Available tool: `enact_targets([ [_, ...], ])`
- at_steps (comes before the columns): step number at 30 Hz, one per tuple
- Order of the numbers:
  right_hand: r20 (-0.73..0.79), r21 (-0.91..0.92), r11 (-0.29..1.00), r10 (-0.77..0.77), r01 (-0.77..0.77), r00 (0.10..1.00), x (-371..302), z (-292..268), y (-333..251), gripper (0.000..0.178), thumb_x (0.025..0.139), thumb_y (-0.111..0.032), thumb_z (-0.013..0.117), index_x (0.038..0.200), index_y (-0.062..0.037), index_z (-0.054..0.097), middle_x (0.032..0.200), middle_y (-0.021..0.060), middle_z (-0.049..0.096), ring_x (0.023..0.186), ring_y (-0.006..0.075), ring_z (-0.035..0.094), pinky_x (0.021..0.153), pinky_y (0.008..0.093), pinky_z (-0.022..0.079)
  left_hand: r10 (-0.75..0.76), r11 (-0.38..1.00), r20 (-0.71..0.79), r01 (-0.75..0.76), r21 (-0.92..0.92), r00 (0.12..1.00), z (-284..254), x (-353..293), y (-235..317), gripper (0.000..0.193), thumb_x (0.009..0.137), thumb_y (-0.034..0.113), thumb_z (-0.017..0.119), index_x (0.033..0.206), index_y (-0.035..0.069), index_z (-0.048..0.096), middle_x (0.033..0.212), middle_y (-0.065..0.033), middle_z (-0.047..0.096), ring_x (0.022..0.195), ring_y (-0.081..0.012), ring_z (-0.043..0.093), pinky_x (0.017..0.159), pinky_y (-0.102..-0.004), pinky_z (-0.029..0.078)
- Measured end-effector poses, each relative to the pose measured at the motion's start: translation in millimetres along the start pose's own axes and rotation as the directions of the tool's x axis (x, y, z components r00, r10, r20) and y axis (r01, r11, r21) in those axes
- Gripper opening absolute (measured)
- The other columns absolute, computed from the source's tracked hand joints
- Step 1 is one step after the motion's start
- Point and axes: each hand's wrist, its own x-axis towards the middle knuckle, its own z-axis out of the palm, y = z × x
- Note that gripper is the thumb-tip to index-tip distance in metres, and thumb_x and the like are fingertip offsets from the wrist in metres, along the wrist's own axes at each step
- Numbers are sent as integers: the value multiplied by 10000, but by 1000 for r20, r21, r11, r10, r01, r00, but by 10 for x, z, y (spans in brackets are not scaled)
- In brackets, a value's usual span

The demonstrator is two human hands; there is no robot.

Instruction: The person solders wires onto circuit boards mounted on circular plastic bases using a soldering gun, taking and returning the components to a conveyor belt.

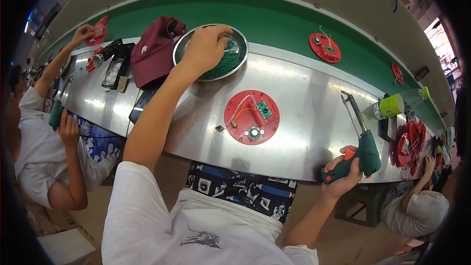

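Left hand (211, 44) is in the steel bowl (241, 44) at the far side of the bench (304, 95), fingers bent over green pieces (226, 66) that look like small circuit boards; can't tell from here whether it's got hold of one. Right hand (349, 172) is closed round the handle of the green soldering gun (369, 153). Red disc (240, 131) with its wired green circuit board (264, 110) lies flat on the bench between the two arms, neither hand touching it. Risks, as I'd judge: if the tip (349, 96) is hot, a swing right could melt the plastic bottle (391, 106) near it, and a drop left could scorch wires or burn a forearm. Loose wires and the small part (219, 128) past the disc's left edge could snag on the left arm coming back. A careless lift could scatter pieces or tip the bowl; an accidental squeeze of the orange trigger (349, 154) might work the gun. Pose: left arm stretched long and forward, passing close by the maroon cap (153, 51), wrist bent over the bowl; right elbow bent and low, hand near the bench's front edge, tip angled up and away, slightly left.
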Motion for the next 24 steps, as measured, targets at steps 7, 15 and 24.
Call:
enact_targets([
  [7,0,-20,1000,19,-19,1000,-25,100,-23,376,1004,-312,491,1076,54,540,871,132,577,443,142,510,362,283,419,16,957,31,-24,288,999,168,39,-126,168,817,153,636,884,21,716,790,-173,704,765,-359,690,752,-441,553],
  [15,-215,43,972,233,-229,948,-70,-117,69,412,1034,-412,458,1087,-40,628,592,16,533,437,111,456,401,246,365,-100,953,202,36,301,974,248,59,-102,174,747,111,651,805,-26,741,869,-271,703,844,-419,706,792,-491,575],
  [24,-114,-126,974,175,-189,978,61,32,-31,401,1046,-393,418,1089,-44,610,666,31,513,525,144,460,486,276,372,213,969,-119,-225,-98,970,10,-67,237,103,860,92,614,877,1,658,845,-191,679,830,-374,654,773,-458,523],
])
